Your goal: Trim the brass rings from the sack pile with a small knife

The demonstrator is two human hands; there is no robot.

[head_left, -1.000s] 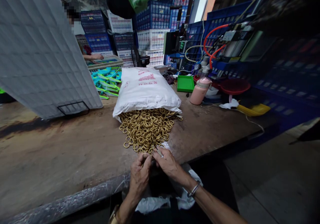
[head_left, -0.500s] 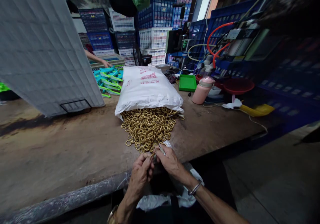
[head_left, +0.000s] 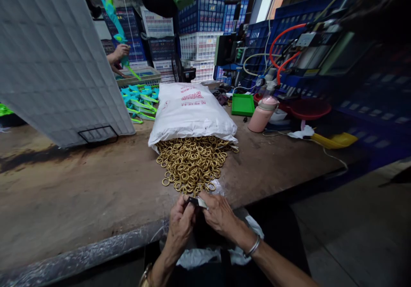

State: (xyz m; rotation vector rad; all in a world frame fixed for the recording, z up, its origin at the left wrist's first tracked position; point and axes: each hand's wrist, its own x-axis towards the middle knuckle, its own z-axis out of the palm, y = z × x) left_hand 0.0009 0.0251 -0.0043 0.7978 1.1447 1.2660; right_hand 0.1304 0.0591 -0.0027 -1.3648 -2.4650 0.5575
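My left hand [head_left: 180, 219] is closed in a pinch above the table's front edge, and whatever its fingertips grip is hidden. Close beside it, my right hand [head_left: 221, 216] grips a small knife-like tool [head_left: 197, 202] with a black part and a pale part, its dark end reaching to the left fingertips. Just beyond both hands lies a heap of gold-coloured rings [head_left: 192, 163]. The rings spill from the open mouth of a white sack [head_left: 195, 111] with red print, which lies flat on the table.
A grey ribbed panel [head_left: 61, 64] stands at left on the wooden table [head_left: 80, 193]. Behind it, a co-worker's hand [head_left: 122, 51] holds up a turquoise-and-green toy bow [head_left: 117, 26] over more such pieces [head_left: 141, 101]. A pink bottle [head_left: 263, 116] and green tray [head_left: 243, 105] stand at right.
The tool in my right hand has turned, so its black part now lies across toward the left fingertips. The co-worker's hand has lifted a turquoise-and-green piece from the pile.
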